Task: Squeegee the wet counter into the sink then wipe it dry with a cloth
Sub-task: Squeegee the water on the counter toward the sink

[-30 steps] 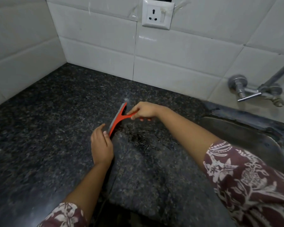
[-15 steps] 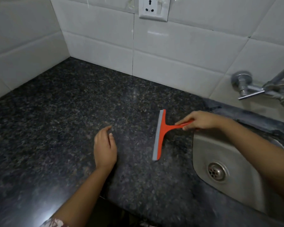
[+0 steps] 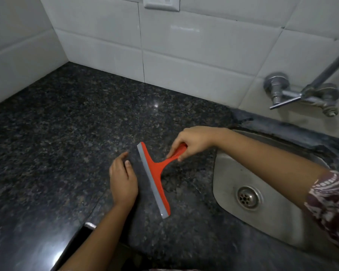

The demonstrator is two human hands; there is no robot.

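Note:
An orange squeegee (image 3: 155, 177) with a grey rubber blade lies blade-down on the dark speckled granite counter (image 3: 67, 124). My right hand (image 3: 192, 140) grips its handle from the sink side. Just left of the blade, my left hand (image 3: 123, 179) rests flat on the counter with fingers apart, holding nothing. The steel sink (image 3: 233, 173) with its round drain (image 3: 248, 197) sits to the right of the squeegee. Wet patches show on the counter between the blade and the sink. No cloth is in view.
White tiled walls (image 3: 194, 55) close the back and left of the counter. A chrome wall tap (image 3: 301, 94) hangs above the sink at the right. A wall socket (image 3: 160, 2) sits at the top edge. The counter's front edge (image 3: 72, 241) runs below my left forearm.
The squeegee first swept right toward the sink, then came back left beside my left hand, with the blade turned more diagonal. My left hand stayed on the counter.

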